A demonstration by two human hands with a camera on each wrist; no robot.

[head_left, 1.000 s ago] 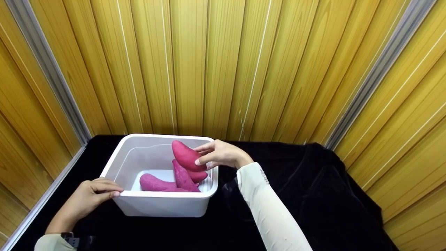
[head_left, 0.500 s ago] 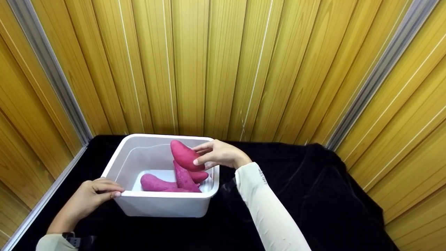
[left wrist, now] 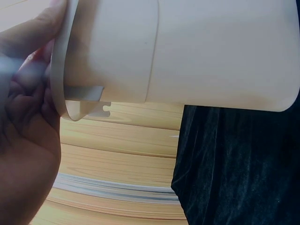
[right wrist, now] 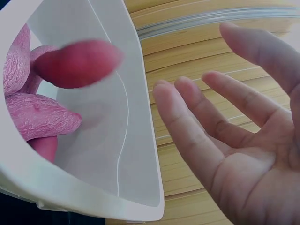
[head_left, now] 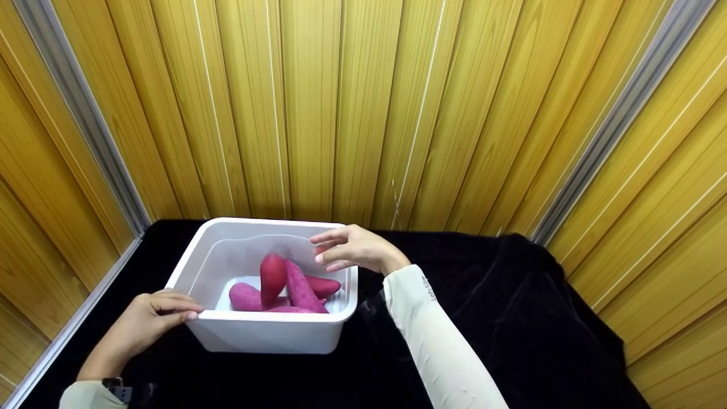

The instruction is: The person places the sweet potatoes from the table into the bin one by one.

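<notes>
Hovering over the far right corner of the white tub [head_left: 267,335], the right hand [head_left: 355,250] holds nothing: its grip is wide, fingers spread and nearly straight, the palm plain in the right wrist view [right wrist: 243,154]. Just beside and below those fingers a pink sweet potato [head_left: 273,274] stands nearly upright inside the tub, apart from the hand (the right wrist view shows it blurred [right wrist: 77,63] against the tub's inner wall [right wrist: 117,140]). It leans on the other sweet potatoes [head_left: 295,292] lying across the bottom; I count at least three there, though how they overlap is hard to tell.

The left hand [head_left: 145,324] grips the tub's near left corner, thumb over the rim and fingers curled beneath it; the left wrist view shows those fingers [left wrist: 28,108] tucked under the rim's lip [left wrist: 61,89].

The tub sits on a black cloth [head_left: 511,295] that covers the tabletop. Ribbed yellow wooden panels [head_left: 363,113] rise behind and to both sides, with grey metal strips [head_left: 619,119] at the corners. Both arms wear pale sleeves [head_left: 437,341].
</notes>
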